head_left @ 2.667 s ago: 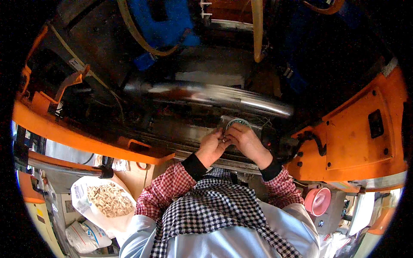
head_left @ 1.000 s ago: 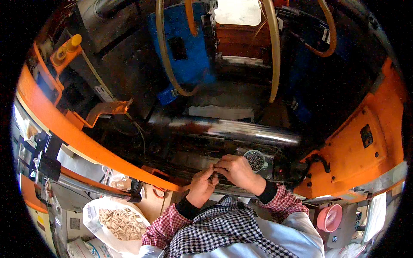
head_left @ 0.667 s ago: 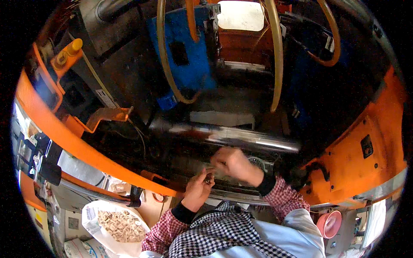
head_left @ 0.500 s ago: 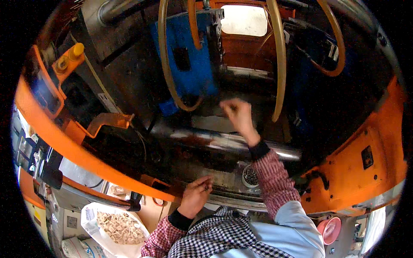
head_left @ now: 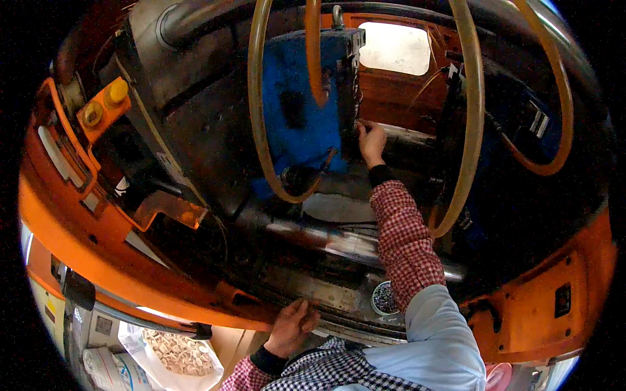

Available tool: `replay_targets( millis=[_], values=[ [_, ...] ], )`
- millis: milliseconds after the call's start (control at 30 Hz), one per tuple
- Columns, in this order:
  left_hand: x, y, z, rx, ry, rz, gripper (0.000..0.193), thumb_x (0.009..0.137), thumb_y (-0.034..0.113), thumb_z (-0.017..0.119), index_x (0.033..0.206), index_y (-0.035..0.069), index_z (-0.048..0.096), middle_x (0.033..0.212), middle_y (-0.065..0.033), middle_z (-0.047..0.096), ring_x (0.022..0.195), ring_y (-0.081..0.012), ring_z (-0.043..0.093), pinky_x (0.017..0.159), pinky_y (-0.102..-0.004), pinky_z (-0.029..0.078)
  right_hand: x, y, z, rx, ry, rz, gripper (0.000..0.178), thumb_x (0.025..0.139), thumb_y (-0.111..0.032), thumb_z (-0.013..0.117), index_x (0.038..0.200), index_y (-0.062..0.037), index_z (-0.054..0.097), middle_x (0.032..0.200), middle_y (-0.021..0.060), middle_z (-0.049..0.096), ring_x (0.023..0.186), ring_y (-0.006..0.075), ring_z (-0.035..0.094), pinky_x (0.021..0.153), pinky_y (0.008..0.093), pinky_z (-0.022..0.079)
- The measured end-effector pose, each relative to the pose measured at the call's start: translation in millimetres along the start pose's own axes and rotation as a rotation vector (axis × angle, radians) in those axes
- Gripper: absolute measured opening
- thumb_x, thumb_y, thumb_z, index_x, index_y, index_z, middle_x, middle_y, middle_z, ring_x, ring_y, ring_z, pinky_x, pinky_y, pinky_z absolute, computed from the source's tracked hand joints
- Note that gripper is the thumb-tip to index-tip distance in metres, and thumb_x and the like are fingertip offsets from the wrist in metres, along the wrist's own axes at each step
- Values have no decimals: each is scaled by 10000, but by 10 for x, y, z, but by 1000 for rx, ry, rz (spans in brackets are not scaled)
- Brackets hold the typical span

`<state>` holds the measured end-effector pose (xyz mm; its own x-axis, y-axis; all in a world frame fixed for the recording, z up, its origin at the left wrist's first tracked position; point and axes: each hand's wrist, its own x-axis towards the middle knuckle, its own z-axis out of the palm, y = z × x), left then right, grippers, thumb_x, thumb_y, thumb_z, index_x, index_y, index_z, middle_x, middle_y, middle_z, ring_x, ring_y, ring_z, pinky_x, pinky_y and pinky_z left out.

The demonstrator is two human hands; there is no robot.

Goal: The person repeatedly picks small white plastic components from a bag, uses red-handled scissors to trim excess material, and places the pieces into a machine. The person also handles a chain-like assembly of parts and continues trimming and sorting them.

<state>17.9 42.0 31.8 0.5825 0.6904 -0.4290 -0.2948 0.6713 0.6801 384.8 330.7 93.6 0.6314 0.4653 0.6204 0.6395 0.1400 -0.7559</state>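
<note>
Stretched far into the machine, my right hand (head_left: 372, 143) has its fingers pinched together at the right-hand face of a blue mould block (head_left: 306, 98). Whatever sits between those fingertips is too small to make out. Near the machine's front ledge, my left hand (head_left: 292, 327) is curled with thumb and fingers together; any small thing in it is hidden. A round white tub (head_left: 385, 298) full of small dark metal pieces stands on the ledge, beside my right sleeve.
Amber hoses (head_left: 471, 130) loop down around the block. A shiny steel bar (head_left: 326, 240) crosses below it. The orange machine frame (head_left: 150, 280) curves along the front. Outside, at lower left, is a white bag (head_left: 135, 335) of beige plastic parts (head_left: 179, 352). A pink container (head_left: 499, 376) shows at lower right.
My right hand has gone farther in and up to the blue block's side face. My left hand stays near the ledge, a little lower in view. The whole view has shifted.
</note>
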Motion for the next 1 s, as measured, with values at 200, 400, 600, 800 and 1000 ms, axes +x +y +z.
replay_targets(
  millis=[200,400,600,800,1000],
  values=[
    [22,50,185,114,168,8,294,976,238,412,1081,-14,521,765,-68,553,542,-78,345,508,-224,304,25,54,74,-142,39,-29,230,831,-181,635,941,19,665,898,188,656,846,325,621,740,403,472],
    [-43,62,216,146,179,46,289,975,266,413,1021,5,526,722,-32,484,556,-73,350,507,-229,310,-69,41,192,-175,-7,-124,223,763,-38,577,963,24,653,970,194,636,894,337,599,797,398,470],
    [62,12,204,102,154,65,294,974,269,416,924,11,547,643,-1,436,542,-72,347,505,-229,305,55,285,22,-20,-162,-18,292,744,5,544,1024,62,604,1151,234,527,1047,378,498,908,415,404],
    [154,54,215,341,120,250,348,976,304,403,875,6,553,677,-27,517,523,-80,373,495,-234,306,-843,-708,-758,-24,-393,-163,146,777,-72,616,898,-11,669,843,174,636,809,301,617,731,365,482],
    [229,76,237,487,38,366,402,956,383,412,923,16,572,706,-46,555,529,-99,415,497,-235,351,-2450,-1313,-1558,19,-1088,-485,207,677,-198,731,817,-50,695,768,127,622,706,282,601,636,360,481]
  ],
)
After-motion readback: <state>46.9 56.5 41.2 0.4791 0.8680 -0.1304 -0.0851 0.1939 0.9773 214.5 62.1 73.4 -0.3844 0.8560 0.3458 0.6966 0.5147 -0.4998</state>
